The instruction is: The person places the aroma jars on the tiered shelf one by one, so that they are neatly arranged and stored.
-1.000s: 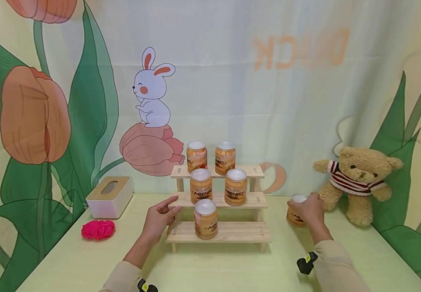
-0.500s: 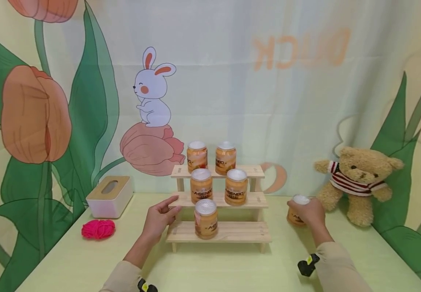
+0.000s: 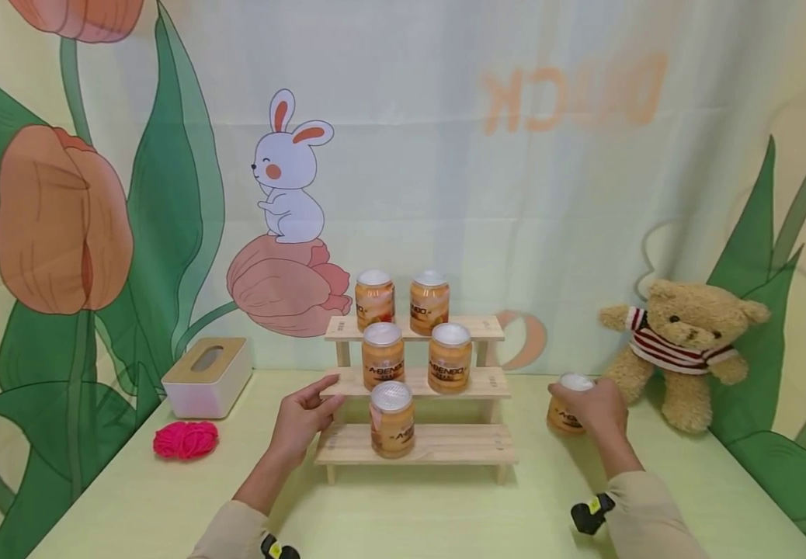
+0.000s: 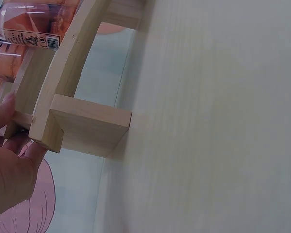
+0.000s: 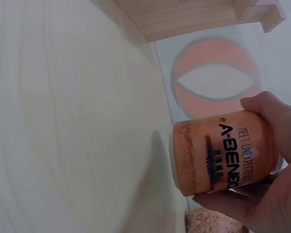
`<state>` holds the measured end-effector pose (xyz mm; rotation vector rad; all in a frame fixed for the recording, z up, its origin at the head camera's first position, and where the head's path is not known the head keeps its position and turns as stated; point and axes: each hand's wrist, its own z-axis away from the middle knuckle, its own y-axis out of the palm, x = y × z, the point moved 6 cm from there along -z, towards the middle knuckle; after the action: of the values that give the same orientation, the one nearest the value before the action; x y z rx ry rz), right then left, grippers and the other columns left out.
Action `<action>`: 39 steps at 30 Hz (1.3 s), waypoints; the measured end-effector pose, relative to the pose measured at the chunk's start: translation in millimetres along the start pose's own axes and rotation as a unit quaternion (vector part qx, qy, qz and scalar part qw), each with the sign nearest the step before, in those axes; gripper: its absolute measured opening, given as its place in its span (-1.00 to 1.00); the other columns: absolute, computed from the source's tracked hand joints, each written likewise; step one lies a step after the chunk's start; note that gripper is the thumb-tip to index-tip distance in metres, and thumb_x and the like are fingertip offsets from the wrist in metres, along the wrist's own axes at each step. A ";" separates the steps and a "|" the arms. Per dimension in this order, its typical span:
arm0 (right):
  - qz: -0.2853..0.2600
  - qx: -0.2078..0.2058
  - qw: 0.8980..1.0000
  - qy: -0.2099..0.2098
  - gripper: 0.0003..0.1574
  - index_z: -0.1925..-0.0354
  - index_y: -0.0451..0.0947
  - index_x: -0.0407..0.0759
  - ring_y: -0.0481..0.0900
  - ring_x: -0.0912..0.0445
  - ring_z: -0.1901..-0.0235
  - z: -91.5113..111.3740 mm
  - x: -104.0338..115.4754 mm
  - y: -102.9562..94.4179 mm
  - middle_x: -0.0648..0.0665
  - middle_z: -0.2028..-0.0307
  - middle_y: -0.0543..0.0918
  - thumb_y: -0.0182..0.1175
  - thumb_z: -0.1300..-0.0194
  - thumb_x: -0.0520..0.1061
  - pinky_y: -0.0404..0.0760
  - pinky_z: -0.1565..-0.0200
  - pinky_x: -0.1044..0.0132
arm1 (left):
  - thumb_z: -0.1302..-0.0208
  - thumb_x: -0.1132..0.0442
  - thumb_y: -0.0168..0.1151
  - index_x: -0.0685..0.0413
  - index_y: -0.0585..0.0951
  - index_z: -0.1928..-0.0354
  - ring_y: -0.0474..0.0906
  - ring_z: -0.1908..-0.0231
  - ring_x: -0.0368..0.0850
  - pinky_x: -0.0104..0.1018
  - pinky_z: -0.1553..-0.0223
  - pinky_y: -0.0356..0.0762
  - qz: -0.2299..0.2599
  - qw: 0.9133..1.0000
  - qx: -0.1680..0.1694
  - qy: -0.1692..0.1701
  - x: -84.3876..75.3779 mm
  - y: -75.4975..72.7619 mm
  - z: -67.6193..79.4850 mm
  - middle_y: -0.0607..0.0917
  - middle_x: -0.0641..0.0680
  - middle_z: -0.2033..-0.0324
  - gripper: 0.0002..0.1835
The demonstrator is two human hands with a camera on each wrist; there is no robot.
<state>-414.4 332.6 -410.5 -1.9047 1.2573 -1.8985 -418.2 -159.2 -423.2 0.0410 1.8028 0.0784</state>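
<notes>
In the head view my left hand point(image 3: 298, 423) grips the left end of a three-tier wooden display stand point(image 3: 445, 446). The left wrist view shows its thumb above the middle tier's board and fingers beneath. To the right of the stand, my right hand point(image 3: 604, 411) holds a clear can point(image 3: 565, 419) of orange contents upright, its silver lid facing up. Thumb and fingers wrap its sides near the lid; the lettered label point(image 5: 230, 155) shows in the right wrist view. Matching cans stand on the stand: two on top, two on the middle tier point(image 3: 449, 361), one on the bottom point(image 3: 392, 423).
A teddy bear point(image 3: 689, 349) in a striped top sits at the right, just behind my right hand. On the left are a white tissue box point(image 3: 207, 380) with a wooden lid and a pink yarn bundle point(image 3: 186, 440). A printed curtain point(image 3: 403, 171) hangs behind the table.
My right hand has shifted slightly around the can, so more of its lid shows. The left hand stays at the stand's end, and the cans on the stand have not moved.
</notes>
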 end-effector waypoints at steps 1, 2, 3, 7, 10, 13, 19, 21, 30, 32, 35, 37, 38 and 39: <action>0.003 0.001 1.000 -0.003 -0.10 0.08 0.50 -0.44 0.54 -0.16 0.36 1.1 1.3 -1.2 -0.38 0.24 0.58 0.41 -0.07 0.34 0.50 0.45 0.06 | -0.29 0.39 0.36 0.20 0.60 -0.24 0.42 0.52 -0.19 -0.45 0.56 0.32 0.001 1.000 0.001 0.001 -0.1 0.2 0.1 0.75 0.19 0.31 -0.54; 0.005 0.004 1.000 -0.008 -0.10 0.07 0.50 -0.44 0.54 -0.17 0.35 2.1 2.8 -2.2 -0.38 0.23 0.59 0.41 -0.07 0.35 0.51 0.45 0.06 | -0.29 0.39 0.36 0.19 0.60 -0.24 0.43 0.52 -0.19 -0.45 0.56 0.32 0.000 1.000 0.001 0.001 -0.4 0.2 0.1 0.75 0.19 0.31 -0.54; 0.006 0.008 1.000 -0.012 -0.09 0.06 0.51 -0.43 0.55 -0.17 0.34 3.5 4.6 -3.4 -0.39 0.21 0.59 0.40 -0.08 0.36 0.51 0.45 0.05 | -0.29 0.39 0.36 0.19 0.60 -0.24 0.44 0.52 -0.19 -0.45 0.56 0.32 0.000 1.000 0.001 0.001 -0.6 0.2 0.1 0.75 0.18 0.31 -0.54; 0.012 0.021 0.999 -0.022 -0.07 0.02 0.52 -0.43 0.55 -0.18 0.32 10.9 10.9 -6.7 -0.40 0.18 0.60 0.39 -0.09 0.37 0.52 0.44 0.06 | -0.29 0.39 0.36 0.18 0.60 -0.24 0.43 0.52 -0.19 -0.45 0.56 0.31 0.000 1.000 -0.001 0.000 -0.3 -0.1 0.1 0.75 0.14 0.34 -0.54; 0.012 0.027 0.999 -0.023 -0.06 0.03 0.53 -0.43 0.55 -0.17 0.33 16.9 13.9 -8.0 -0.40 0.20 0.60 0.40 -0.07 0.38 0.52 0.45 0.08 | -0.29 0.39 0.35 0.18 0.61 -0.23 0.41 0.53 -0.19 -0.45 0.56 0.30 -0.002 1.000 -0.004 -0.004 0.9 0.0 0.8 0.75 0.12 0.36 -0.55; 0.012 0.033 0.999 -0.022 -0.06 0.03 0.54 -0.45 0.55 -0.16 0.35 21.8 15.6 -9.3 -0.39 0.23 0.60 0.42 -0.06 0.37 0.52 0.47 0.08 | -0.30 0.39 0.35 0.18 0.61 -0.23 0.42 0.52 -0.19 -0.45 0.56 0.31 -0.005 1.000 -0.005 -0.008 1.7 0.9 1.9 0.74 0.12 0.36 -0.55; 0.026 0.046 0.998 -0.034 -0.07 0.05 0.53 -0.47 0.54 -0.16 0.35 27.8 26.7 -14.9 -0.39 0.25 0.60 0.41 -0.06 0.35 0.50 0.46 0.10 | -0.29 0.39 0.35 0.17 0.61 -0.23 0.43 0.51 -0.17 -0.45 0.55 0.31 -0.003 1.000 -0.006 -0.009 1.4 1.0 1.3 0.74 0.15 0.34 -0.55; 0.029 0.055 0.997 -0.046 -0.08 0.09 0.51 -0.49 0.53 -0.15 0.37 29.9 34.2 -17.7 -0.39 0.28 0.59 0.42 -0.06 0.33 0.49 0.47 0.11 | -0.29 0.40 0.35 0.18 0.61 -0.23 0.42 0.52 -0.17 -0.45 0.56 0.30 -0.002 1.000 -0.007 -0.006 0.1 0.5 0.1 0.74 0.16 0.34 -0.55; 0.030 0.127 0.989 -0.072 -0.19 0.20 0.45 -0.46 0.50 -0.06 0.52 51.4 67.6 -28.6 -0.30 0.38 0.54 0.43 -0.08 0.26 0.55 0.57 0.10 | -0.28 0.39 0.37 0.17 0.62 -0.22 0.39 0.53 -0.17 -0.43 0.56 0.29 -0.010 1.000 -0.009 -0.010 -1.7 1.0 -1.2 0.71 0.14 0.38 -0.55; 0.032 0.138 0.987 -0.077 -0.23 0.25 0.46 -0.43 0.50 -0.05 0.53 56.2 74.0 -31.2 -0.27 0.41 0.53 0.43 -0.09 0.26 0.54 0.57 0.12 | -0.28 0.39 0.37 0.17 0.62 -0.22 0.40 0.53 -0.18 -0.43 0.55 0.30 -0.012 1.000 -0.010 -0.012 -1.3 1.3 -0.5 0.71 0.10 0.39 -0.55; 0.034 0.149 0.985 -0.086 -0.26 0.28 0.46 -0.41 0.49 -0.03 0.54 63.0 83.6 -34.9 -0.24 0.42 0.53 0.42 -0.08 0.25 0.54 0.57 0.14 | -0.29 0.39 0.36 0.16 0.62 -0.22 0.42 0.51 -0.18 -0.44 0.54 0.32 -0.014 1.000 -0.012 -0.015 0.0 1.0 -0.1 0.73 0.15 0.35 -0.55; 0.036 0.150 0.984 -0.091 -0.26 0.28 0.47 -0.39 0.50 -0.02 0.55 67.8 90.3 -37.2 -0.24 0.42 0.53 0.43 -0.07 0.26 0.54 0.56 0.15 | -0.29 0.38 0.36 0.15 0.62 -0.22 0.43 0.51 -0.17 -0.44 0.55 0.33 -0.017 1.000 -0.015 -0.017 1.3 0.2 -0.4 0.74 0.20 0.31 -0.56; 0.036 0.149 0.984 -0.095 -0.26 0.27 0.47 -0.39 0.50 -0.01 0.55 70.6 94.0 -38.2 -0.24 0.42 0.54 0.43 -0.07 0.26 0.54 0.56 0.15 | -0.29 0.38 0.36 0.15 0.62 -0.22 0.43 0.50 -0.18 -0.44 0.55 0.33 -0.018 1.000 -0.015 -0.017 1.6 0.0 -0.5 0.74 0.22 0.30 -0.56; 0.036 0.147 0.984 -0.098 -0.26 0.27 0.48 -0.38 0.51 0.00 0.55 73.3 97.4 -38.4 -0.23 0.41 0.54 0.44 -0.06 0.26 0.55 0.56 0.16 | -0.28 0.39 0.36 0.15 0.63 -0.22 0.43 0.50 -0.18 -0.44 0.55 0.33 -0.018 1.000 -0.015 -0.018 1.9 -0.2 -0.6 0.73 0.23 0.30 -0.56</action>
<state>-349.2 262.2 -326.1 -1.8111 0.9173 -1.7028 -419.3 -159.3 -424.9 -0.0123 1.7654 0.0788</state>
